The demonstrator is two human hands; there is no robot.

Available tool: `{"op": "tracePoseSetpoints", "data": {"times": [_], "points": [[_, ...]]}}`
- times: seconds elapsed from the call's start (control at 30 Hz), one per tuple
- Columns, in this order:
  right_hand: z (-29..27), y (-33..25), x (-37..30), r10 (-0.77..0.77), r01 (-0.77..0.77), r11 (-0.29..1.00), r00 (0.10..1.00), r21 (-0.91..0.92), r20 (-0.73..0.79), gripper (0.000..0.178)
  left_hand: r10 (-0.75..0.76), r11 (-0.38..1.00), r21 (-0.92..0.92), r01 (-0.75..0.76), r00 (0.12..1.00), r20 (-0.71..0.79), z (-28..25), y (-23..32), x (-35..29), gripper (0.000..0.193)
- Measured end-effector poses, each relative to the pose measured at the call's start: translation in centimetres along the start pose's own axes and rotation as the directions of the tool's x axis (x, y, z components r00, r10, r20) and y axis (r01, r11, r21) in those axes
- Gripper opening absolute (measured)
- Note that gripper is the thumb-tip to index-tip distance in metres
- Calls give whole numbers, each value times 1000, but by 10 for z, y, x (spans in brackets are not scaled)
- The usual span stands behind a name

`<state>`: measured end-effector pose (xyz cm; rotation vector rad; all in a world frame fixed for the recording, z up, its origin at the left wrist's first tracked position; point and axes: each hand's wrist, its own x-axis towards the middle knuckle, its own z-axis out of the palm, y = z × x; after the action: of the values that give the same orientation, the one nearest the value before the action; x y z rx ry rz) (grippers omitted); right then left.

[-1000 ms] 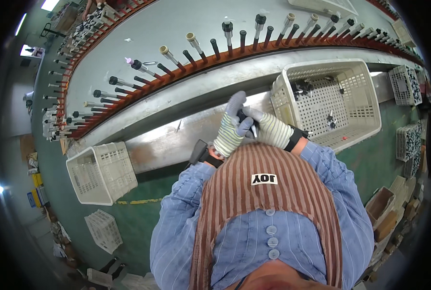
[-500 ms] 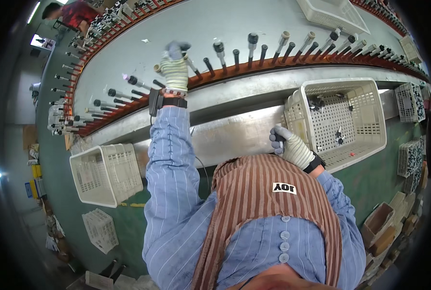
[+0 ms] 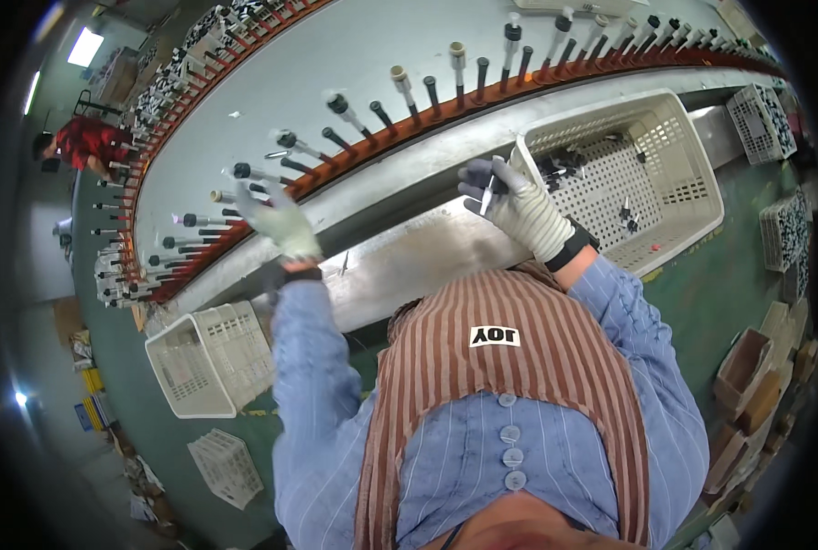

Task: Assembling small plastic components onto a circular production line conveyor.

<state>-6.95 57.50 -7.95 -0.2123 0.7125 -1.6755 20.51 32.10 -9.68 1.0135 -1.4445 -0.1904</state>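
Observation:
My left hand (image 3: 279,222), in a pale glove with grey fingertips, is smeared by motion beside the curved row of upright pegs. Its fingers are too blurred to read. Close to its fingertips stands a peg-mounted tube with a cream end (image 3: 221,196); the pegs near it carry clear tubes with black caps (image 3: 247,171). My right hand (image 3: 526,209), gloved in striped knit with dark grey fingers, is closed around a small slim white piece (image 3: 488,196) in front of the large crate. A thin dark-and-light stick (image 3: 345,263) lies on the metal ledge below my left hand.
A large cream crate (image 3: 679,215) at right holds several small dark parts. Another crate (image 3: 235,357) stands at lower left. The orange-red peg rail (image 3: 400,137) curves along the grey table (image 3: 290,78). A person in red (image 3: 93,144) is at the far left.
My left hand has come back toward me and left from the pegs. My right hand has risen toward the crate's near-left corner, its white piece now showing. The view has shifted.

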Motion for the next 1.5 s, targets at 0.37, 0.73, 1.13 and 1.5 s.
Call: {"op": "tracePoseSetpoints", "data": {"times": [0.37, 0.73, 1.13, 1.5], "points": [[-14, 27, -14, -156, 197, 867, 980, -458, 127, 44, -38, 585, -417, 695, 538, 842, 14, 153, -158, 38], [11, 7, -34, -55, 374, 350, 924, -859, 379, 66, 218, 869, -306, 388, 255, 942, 52, 130, -109, 33], [-45, -41, -50, -485, 223, 554, 869, -802, -93, 39, 246, 931, 75, -356, 767, 592, 135, 7, 17, 19], [-239, -139, 5, -253, -581, -125, 803, -804, -541, 49, -184, 969, -13, 246, 759, 625, 89, 1, 53, 44]]}}
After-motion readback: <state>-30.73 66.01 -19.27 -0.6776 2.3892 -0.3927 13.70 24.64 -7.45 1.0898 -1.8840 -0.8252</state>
